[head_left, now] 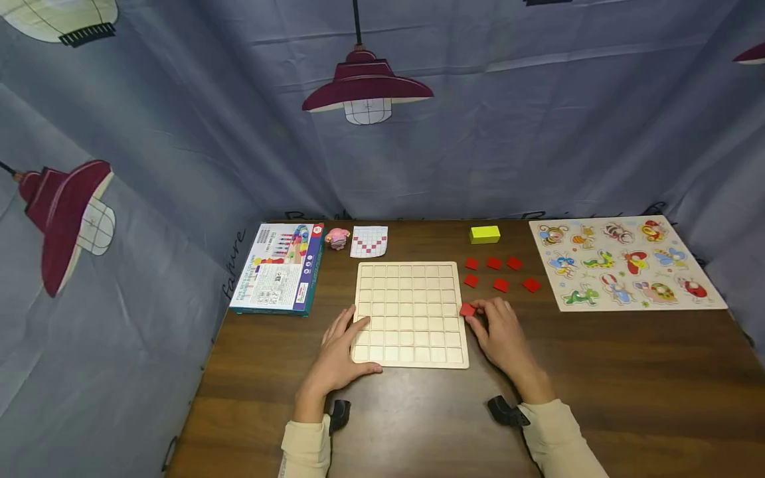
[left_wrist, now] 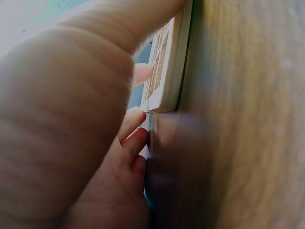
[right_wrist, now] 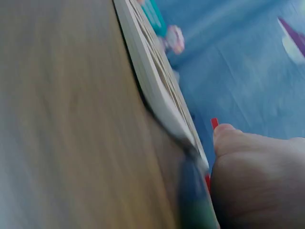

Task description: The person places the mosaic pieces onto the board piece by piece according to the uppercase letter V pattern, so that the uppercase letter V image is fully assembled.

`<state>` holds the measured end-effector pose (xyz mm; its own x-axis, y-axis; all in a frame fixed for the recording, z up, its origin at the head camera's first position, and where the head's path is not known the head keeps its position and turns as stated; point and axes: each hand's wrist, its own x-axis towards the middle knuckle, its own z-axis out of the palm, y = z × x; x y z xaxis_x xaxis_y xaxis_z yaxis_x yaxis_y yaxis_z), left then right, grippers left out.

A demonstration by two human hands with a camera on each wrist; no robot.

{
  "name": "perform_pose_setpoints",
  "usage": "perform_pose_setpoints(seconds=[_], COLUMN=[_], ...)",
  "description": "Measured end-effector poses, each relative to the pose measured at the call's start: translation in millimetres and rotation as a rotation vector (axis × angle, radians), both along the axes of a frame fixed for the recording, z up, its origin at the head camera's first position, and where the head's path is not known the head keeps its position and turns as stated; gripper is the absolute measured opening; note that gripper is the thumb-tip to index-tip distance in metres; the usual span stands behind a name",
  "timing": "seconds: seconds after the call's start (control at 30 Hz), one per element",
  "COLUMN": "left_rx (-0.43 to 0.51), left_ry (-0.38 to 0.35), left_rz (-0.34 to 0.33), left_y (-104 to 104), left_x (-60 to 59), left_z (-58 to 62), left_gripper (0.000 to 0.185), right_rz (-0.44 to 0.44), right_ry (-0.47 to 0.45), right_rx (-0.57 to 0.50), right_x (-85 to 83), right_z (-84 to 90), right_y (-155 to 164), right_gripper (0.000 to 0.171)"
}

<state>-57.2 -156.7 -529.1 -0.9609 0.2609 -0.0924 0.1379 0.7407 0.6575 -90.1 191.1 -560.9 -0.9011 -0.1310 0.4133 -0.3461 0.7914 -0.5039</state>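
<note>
The right hand [head_left: 502, 334], the nearer one, pinches a red tile [head_left: 467, 310] on the fingertips' board side, at the board [head_left: 412, 364]'s right edge, perhaps touching it, while the left hand [head_left: 337, 360] spreads its fingers at the board's left edge.

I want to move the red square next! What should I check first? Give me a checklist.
1. Red tile pinched by the right hand: ok.
2. Left hand touching the wooden grid board: ok.
3. Wooden grid board lying flat on the table: ok.
4. Pattern card face up: ok, beyond the board.
5. Six spare red tiles in sight: ok, to the right.
6. Exact grid square chosen: cannot tell.
</note>
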Motion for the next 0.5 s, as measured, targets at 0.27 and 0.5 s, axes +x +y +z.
perform_pose_setpoints(seconds=[0.27,0.5], left_rx=[0.007,-0.02], left_ry=[0.012,0.011], left_rz=[-0.003,-0.002], left_y=[4.6,1.3], left_x=[-4.9,-2.0], left_z=[0.0,-0.7], left_gripper=[0.093,0.093], right_rz=[0.161,0.259], right_ry=[0.071,0.006], right_rx=[-0.001,0.064], right_x=[5.5,14.9], right_z=[11.1,14.1], right_y=[-39.4,-73.0], right_gripper=[0.033,0.027])
